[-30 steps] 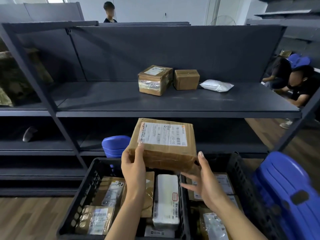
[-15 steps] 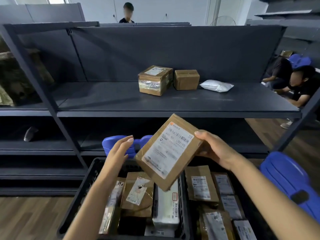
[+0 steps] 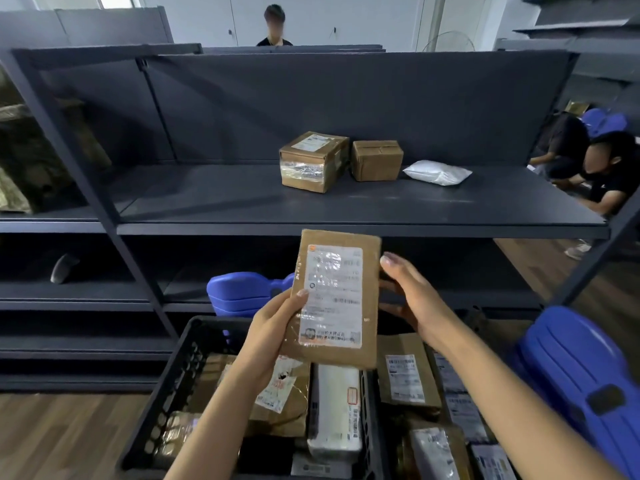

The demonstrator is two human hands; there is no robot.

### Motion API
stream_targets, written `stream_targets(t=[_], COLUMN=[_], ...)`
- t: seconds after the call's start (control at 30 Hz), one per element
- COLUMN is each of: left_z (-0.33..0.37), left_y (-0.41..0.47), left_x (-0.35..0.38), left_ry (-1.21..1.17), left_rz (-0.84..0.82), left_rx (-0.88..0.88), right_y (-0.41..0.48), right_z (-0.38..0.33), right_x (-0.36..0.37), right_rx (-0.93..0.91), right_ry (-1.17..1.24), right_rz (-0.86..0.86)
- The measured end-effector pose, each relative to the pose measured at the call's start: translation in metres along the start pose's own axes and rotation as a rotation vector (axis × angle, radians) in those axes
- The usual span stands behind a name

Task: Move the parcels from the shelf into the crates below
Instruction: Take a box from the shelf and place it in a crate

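Note:
I hold a flat brown parcel (image 3: 334, 296) with a white label upright in front of me, just below the shelf (image 3: 242, 202) edge and above the crates. My left hand (image 3: 273, 327) grips its lower left side, thumb on the label. My right hand (image 3: 412, 299) touches its right edge with fingers mostly straight. On the shelf stand a taped brown box (image 3: 311, 161), a smaller brown box (image 3: 376, 160) and a white bag (image 3: 437, 172). The black crate (image 3: 180, 375) below holds several parcels; another parcel (image 3: 405, 372) lies in the crate to its right.
Blue plastic stools stand at the right (image 3: 581, 375) and behind the crate (image 3: 242, 292). A person (image 3: 606, 168) crouches beyond the shelf's right end, and another person (image 3: 275, 26) stands behind the shelving. Dark lower shelves extend to the left above a wooden floor.
The parcel turned from tilted to upright. It passed from my right hand's grip into my left hand, which now holds it; my right hand rests at its edge.

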State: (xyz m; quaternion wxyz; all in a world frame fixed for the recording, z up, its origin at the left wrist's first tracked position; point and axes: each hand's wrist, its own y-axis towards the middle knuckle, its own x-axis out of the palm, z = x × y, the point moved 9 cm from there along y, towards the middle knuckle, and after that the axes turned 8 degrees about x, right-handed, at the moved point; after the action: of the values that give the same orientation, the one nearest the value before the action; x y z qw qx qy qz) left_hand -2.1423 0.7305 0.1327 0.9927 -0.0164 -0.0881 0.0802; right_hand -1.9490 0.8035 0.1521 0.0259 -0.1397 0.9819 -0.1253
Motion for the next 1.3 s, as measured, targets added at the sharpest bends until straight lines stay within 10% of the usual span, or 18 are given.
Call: stream_targets(t=[0.6,1.3], left_z=[-0.037,-0.108], left_y=[-0.021,-0.048], left_x=[0.029,-0.002], left_ry=[0.134,0.212], left_rz=[0.070,0.025], left_rx=[0.156,-0.060], right_y=[-0.036,-0.063], right_z=[0.069,0.154], right_x=[0.016,0.038], right_rx=[-0.027,0.127], right_ry=[0.120,-0.022], right_rz=[0.134,0.267])
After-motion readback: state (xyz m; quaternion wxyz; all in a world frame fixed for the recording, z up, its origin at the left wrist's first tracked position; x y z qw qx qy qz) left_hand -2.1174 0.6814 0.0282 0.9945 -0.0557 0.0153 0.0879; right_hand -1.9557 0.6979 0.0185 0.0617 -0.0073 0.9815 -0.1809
